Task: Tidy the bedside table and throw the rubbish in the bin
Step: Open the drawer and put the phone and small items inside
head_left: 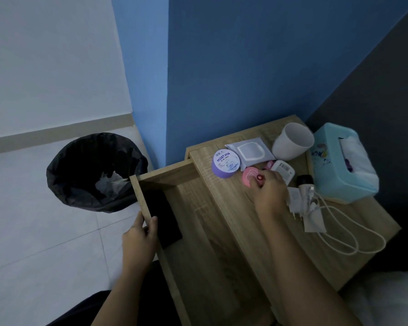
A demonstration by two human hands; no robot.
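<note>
Two hands are at work, and the nearer one, the left hand point(140, 234), is clamped on the front edge of the open drawer point(198, 222), fingers curled over the panel and thumb outside, holding it pulled out. Inside the drawer lies a flat dark thing point(163, 217) (a phone or case, I cannot tell which).

Further on, the right hand point(267, 190) reaches across the bedside table point(339, 250), forearm stretched forward, wrist bent down, fingers pinched round a small red-capped item point(259, 177) just beside a pink round case point(249, 178).

By my reading, the step in hand is sorting the small toiletries into the drawer; the next move calls for lifting this piece clear of its neighbours and carrying it left and down into the drawer.

Around it sit a purple cream jar point(225, 165), a grey sachet point(250, 151), a white charger and cable point(316, 208), a white cup point(293, 142) and a teal tissue box point(342, 170).

Farthest off, on the floor to the left, stands the bin point(90, 170), black-lined, with crumpled rubbish already inside.
</note>
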